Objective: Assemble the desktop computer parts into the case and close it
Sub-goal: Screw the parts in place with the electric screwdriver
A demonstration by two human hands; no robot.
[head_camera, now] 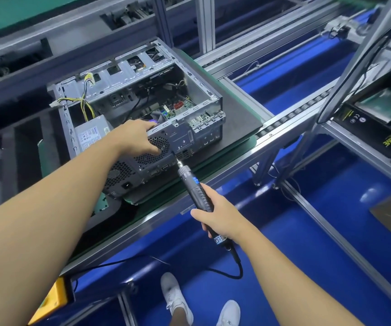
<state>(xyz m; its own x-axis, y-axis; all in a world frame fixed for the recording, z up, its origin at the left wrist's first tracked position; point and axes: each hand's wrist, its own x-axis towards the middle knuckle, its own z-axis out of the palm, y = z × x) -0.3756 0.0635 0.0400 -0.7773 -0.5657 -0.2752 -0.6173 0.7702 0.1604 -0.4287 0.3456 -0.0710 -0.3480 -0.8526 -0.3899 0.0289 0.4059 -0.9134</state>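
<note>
Case [199,137] sits open-topped on a dark pallet [241,114] on the bench [142,222], rear panel towards the person, turned a little to the right. The left arm reaches in long and straight from the lower left, and the left grip [134,137] is clamped over the top rear edge of the case: fingers hooked inside, thumb down on the round fan grille [147,158].

The right arm comes up from the lower right, wrist cocked. The right grip [218,212] is wrapped tight round a black driver [191,182], thumb lying across the body. The driver slants up and to the left, and its bit touches the rear panel just beside the grille, below the left thumb. A black cable [237,267] loops from the driver's tail down towards the floor.

Inside the case, a grey power supply [91,135] lies at the left, with yellow and black wires [85,102] rising from it over the frame. A green board [178,109] shows deep at the right.

For writing, the driver carries a blue tag near the collar and a white label at the tail, both too small to read. The power supply's sticker is a blur as well. On the rack at the far right, a black box [388,143] reads "PRIME" in yellow, with small marks above it. White shoes [174,297] stand on blue floor below.
</note>
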